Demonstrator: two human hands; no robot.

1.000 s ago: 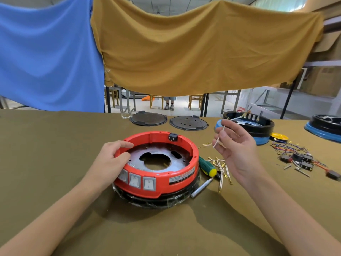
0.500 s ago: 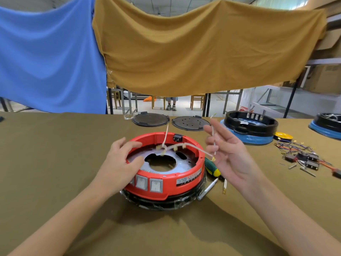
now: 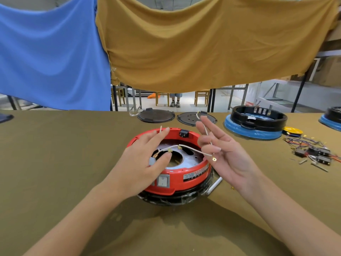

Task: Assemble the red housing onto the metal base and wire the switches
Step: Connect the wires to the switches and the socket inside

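- The red housing [image 3: 171,174] is sitting on the metal base [image 3: 186,159] at mid-counter [image 3: 55,163], with both hands working above it.
- The left hand [image 3: 145,159] is pinching the white wire [image 3: 191,149] near its brass terminals; the right hand [image 3: 221,154] is nipping the other end, remaining fingers splayed.
- Both grips are looking light, so the wire is risking slipping and dropping through the base's opening.
- The terminals could be snagging each other.
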